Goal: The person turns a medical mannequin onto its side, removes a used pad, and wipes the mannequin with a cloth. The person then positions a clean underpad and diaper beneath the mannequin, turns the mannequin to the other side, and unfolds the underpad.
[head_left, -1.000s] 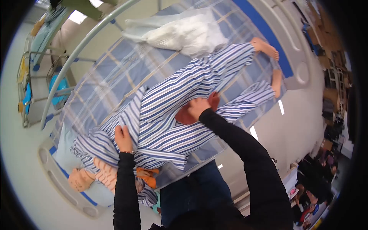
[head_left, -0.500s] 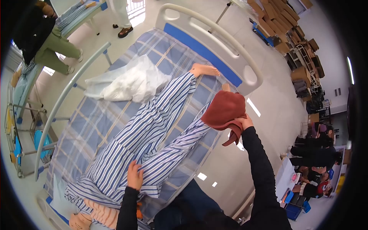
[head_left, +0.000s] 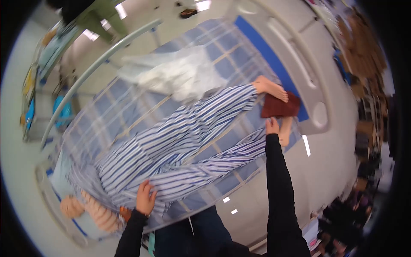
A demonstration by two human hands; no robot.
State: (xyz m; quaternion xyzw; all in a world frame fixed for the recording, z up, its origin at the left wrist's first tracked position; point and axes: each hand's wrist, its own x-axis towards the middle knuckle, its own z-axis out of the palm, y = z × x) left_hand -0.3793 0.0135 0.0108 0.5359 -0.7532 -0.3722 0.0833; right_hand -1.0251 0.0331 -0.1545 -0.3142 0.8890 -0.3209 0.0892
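Right hand (head_left: 272, 126) by cloth (head_left: 280, 106), grip unclear, left hand (head_left: 146, 199) spread, plaid bedsheet (head_left: 231, 48), glossy floor (head_left: 327, 165)

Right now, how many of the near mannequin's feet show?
2: the far foot, at the upper edge of the red cloth in the picture; the near foot, at its lower edge, beside the right hand.

I see in bright light, though the cloth (head_left: 277, 107) at the bed's (head_left: 237, 64) foot edge looks blurred. Black rings my view, the rail (head_left: 124, 42) bows with distortion, and white glare spots the floor (head_left: 257, 201).
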